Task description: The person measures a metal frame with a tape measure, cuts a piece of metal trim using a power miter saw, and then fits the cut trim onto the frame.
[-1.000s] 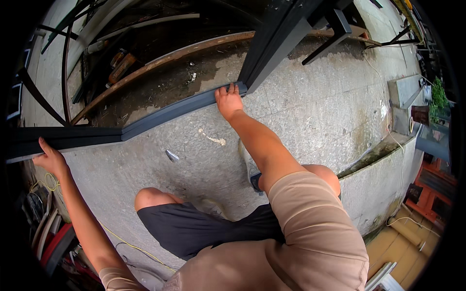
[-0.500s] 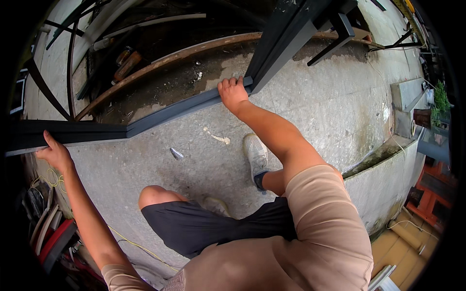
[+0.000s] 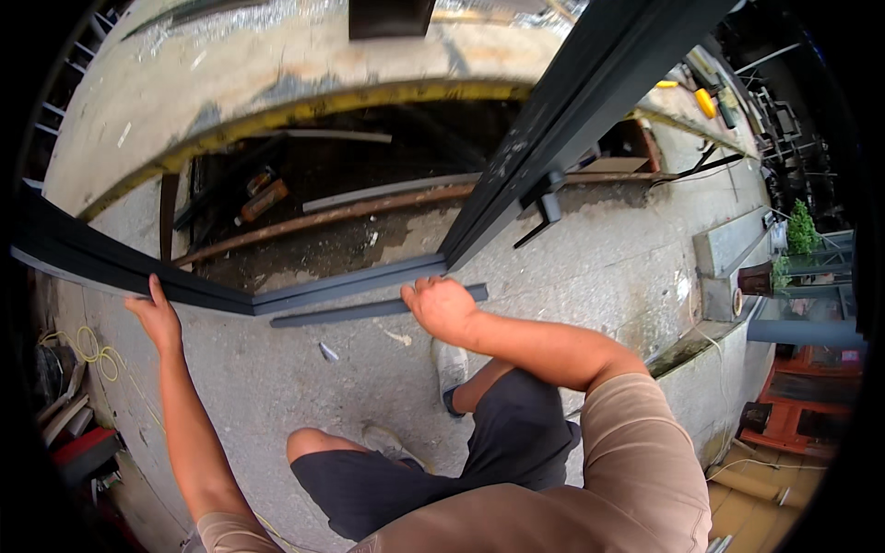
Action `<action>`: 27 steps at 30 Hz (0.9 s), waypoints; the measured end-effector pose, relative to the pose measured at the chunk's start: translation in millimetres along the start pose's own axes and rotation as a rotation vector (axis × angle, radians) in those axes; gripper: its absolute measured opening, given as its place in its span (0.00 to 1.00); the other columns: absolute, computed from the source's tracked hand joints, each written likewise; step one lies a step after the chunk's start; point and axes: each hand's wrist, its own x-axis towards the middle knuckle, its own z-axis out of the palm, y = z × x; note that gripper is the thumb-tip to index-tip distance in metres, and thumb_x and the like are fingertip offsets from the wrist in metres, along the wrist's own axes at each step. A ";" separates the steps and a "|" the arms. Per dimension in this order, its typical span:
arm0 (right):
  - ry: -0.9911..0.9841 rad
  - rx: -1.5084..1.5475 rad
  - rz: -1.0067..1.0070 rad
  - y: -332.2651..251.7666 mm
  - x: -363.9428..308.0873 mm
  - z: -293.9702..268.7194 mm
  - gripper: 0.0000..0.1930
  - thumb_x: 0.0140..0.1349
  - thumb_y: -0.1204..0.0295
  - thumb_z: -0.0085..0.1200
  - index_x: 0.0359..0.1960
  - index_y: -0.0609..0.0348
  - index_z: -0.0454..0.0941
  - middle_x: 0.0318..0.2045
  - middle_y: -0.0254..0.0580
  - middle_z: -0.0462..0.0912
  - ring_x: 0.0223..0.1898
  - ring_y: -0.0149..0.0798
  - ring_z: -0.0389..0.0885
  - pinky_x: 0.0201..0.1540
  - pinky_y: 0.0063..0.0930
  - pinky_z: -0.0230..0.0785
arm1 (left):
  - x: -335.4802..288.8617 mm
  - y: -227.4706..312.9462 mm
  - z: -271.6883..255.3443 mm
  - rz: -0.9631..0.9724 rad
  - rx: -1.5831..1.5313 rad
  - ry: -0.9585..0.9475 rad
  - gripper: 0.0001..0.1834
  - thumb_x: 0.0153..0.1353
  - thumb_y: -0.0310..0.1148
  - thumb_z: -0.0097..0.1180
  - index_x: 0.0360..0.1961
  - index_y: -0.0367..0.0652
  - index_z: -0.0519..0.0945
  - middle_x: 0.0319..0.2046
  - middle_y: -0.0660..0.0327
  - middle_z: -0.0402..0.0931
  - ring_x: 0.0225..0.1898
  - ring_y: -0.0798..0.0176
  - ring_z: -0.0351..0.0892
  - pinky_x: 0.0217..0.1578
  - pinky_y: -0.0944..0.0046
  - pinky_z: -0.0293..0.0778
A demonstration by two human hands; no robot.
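A dark grey metal frame (image 3: 350,284), shaped like a door or window frame, stands in front of me. Its right side piece carries a dark lever handle (image 3: 546,210). My left hand (image 3: 159,315) grips the edge of the left side piece, thumb on the near face; its other fingers are partly hidden behind. In my right hand (image 3: 444,309) is a slim dark grey metal strip (image 3: 355,311), the fist closed over it near its right end. The strip lies just on my side of the frame's bottom piece, with a narrow gap between them.
Beyond the frame stands a worktable with a yellow edge (image 3: 304,109), dark space under it holding bottles (image 3: 263,201) and bars. A yellow-handled tool (image 3: 705,101) lies at the far right. A concrete trough (image 3: 705,369) is at right, a coiled yellow cord (image 3: 92,355) at left.
The strip has come away from the frame's bottom piece, toward me, in my right hand. My left hand still grips the frame. The view has tilted up, bringing the worktable's yellow edge into sight.
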 end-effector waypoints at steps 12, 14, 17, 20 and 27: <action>-0.321 0.256 0.217 12.6 -256.9 -322.1 0.21 0.66 0.49 0.65 0.45 0.55 0.84 0.42 0.47 0.88 0.45 0.54 0.90 0.49 0.49 0.81 | -290.0 158.1 -239.3 -0.746 -0.244 -1.233 0.13 0.76 0.34 0.59 0.56 0.40 0.82 0.38 0.62 0.85 0.36 0.69 0.82 0.38 0.66 0.77; -0.293 0.273 0.288 9.1 -309.5 -371.9 0.21 0.66 0.49 0.65 0.46 0.54 0.84 0.42 0.48 0.89 0.45 0.55 0.89 0.48 0.49 0.81 | -303.2 247.7 -284.1 -0.824 -0.330 -1.372 0.18 0.76 0.34 0.59 0.62 0.39 0.80 0.47 0.58 0.87 0.45 0.65 0.87 0.44 0.65 0.81; -0.252 0.323 0.385 -4.6 -381.2 -425.8 0.22 0.66 0.48 0.64 0.46 0.54 0.84 0.42 0.49 0.89 0.46 0.56 0.89 0.49 0.50 0.81 | -298.7 364.7 -326.7 -0.510 -0.293 -1.491 0.18 0.77 0.34 0.58 0.62 0.36 0.81 0.48 0.57 0.87 0.49 0.62 0.87 0.50 0.62 0.81; -0.191 0.372 0.454 -16.6 -437.6 -456.4 0.22 0.66 0.48 0.64 0.47 0.53 0.84 0.42 0.49 0.89 0.47 0.56 0.89 0.49 0.50 0.80 | -252.9 491.0 -363.2 -0.065 -0.360 -1.545 0.17 0.74 0.33 0.60 0.60 0.39 0.83 0.50 0.53 0.88 0.51 0.56 0.88 0.52 0.58 0.81; -0.063 0.515 0.438 19.4 -492.4 -461.4 0.22 0.65 0.47 0.65 0.51 0.47 0.86 0.43 0.44 0.89 0.49 0.54 0.88 0.50 0.49 0.80 | -206.3 671.3 -335.3 0.525 -0.382 -1.447 0.16 0.72 0.32 0.62 0.59 0.43 0.84 0.52 0.53 0.86 0.53 0.52 0.88 0.51 0.56 0.83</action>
